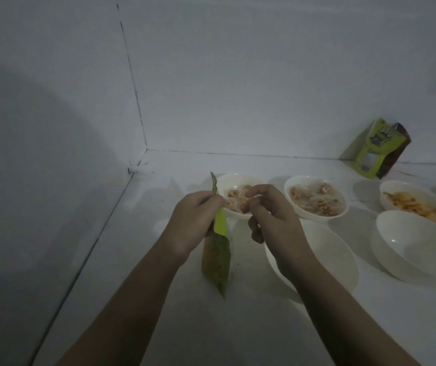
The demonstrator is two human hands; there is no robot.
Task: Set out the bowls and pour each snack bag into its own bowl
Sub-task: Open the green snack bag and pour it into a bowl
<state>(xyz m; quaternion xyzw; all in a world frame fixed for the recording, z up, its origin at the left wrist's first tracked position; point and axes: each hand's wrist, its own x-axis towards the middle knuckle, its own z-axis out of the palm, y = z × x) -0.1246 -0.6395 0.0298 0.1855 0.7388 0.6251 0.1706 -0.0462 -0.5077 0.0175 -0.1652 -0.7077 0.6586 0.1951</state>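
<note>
My left hand (193, 223) grips the top of a green snack bag (218, 257), which hangs upright above the white counter. My right hand (272, 215) hovers just to its right with curled fingers, and whether they pinch anything I cannot tell. Five white bowls stand on the counter. The far left bowl (238, 178) and the middle far bowl (317, 199) hold pale and brown snacks. The far right bowl (417, 202) holds orange snacks. A near bowl (325, 254) under my right wrist and another (410, 244) to its right hold nothing.
More snack bags (378, 149), green and dark brown, lean against the back wall at the far right. White walls meet in a corner (143, 154) at the back left, closing the counter on the left side.
</note>
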